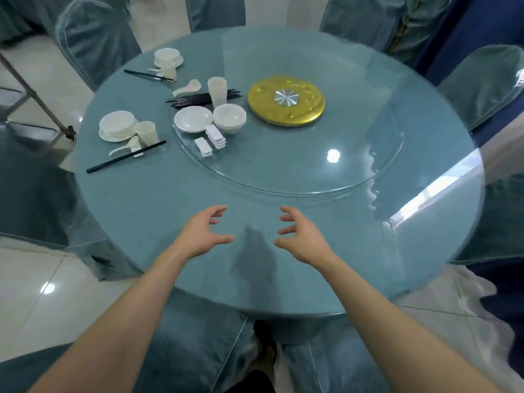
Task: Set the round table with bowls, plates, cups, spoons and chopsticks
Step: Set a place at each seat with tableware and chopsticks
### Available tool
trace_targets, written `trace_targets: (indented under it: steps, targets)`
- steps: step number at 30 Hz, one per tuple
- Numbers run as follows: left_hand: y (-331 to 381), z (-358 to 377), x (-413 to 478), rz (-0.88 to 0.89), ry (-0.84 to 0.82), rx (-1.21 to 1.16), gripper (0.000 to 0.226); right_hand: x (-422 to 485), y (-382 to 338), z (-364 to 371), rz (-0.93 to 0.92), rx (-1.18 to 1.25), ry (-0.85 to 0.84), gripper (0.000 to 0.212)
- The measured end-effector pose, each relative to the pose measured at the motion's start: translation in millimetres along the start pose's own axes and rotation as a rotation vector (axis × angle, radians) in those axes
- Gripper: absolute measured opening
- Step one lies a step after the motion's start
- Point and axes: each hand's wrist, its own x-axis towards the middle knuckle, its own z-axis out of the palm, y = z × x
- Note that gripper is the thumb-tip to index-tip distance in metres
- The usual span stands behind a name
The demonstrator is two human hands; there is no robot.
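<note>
My left hand [202, 232] and my right hand [302, 239] hover over the near part of the round teal table [312, 279], fingers spread and loosely bent, holding nothing. On the glass turntable [283, 171] at the left stand a white plate [193, 119], stacked bowls [229, 118], stacked cups [217, 91], a bundle of black chopsticks [195, 99], a loose spoon [188, 87] and white chopstick rests [211, 139]. Two place settings lie on the table's left: one bowl on a plate [116, 126] with cup [147, 133], spoon and chopsticks [126, 156]; another [168, 59] farther back.
A gold disc with a silver hub [286, 99] marks the turntable's centre. Teal-covered chairs [96, 38] ring the table, one pushed in right below me [198, 336]. A metal cart frame [34, 109] stands on the tiled floor at the left.
</note>
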Motion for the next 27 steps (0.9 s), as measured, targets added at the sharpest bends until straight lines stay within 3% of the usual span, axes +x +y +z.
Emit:
trace_targets:
  steps: [5,10,15,27]
  targets:
    - [-9.9,7.6,55.7,-0.101,0.013,0.08,0.095,77.6,-12.4,-7.4,-0.033,-0.126,-0.069,0.08]
    - [-17.3,8.1,92.3,-0.134,0.073,0.341,0.114,139.6,-29.1,-0.1,-0.123,-0.326,-0.107,0.078]
    - [-8.6,19.1,105.0,-0.24,-0.087,0.613,0.138,189.1,-34.8,16.3,-0.214,-0.493,-0.169,0.075]
    - [-2.2,25.1,105.8,-0.248,-0.094,0.763,0.136,275.3,-38.4,57.8,-0.393,-0.736,-0.088,0.082]
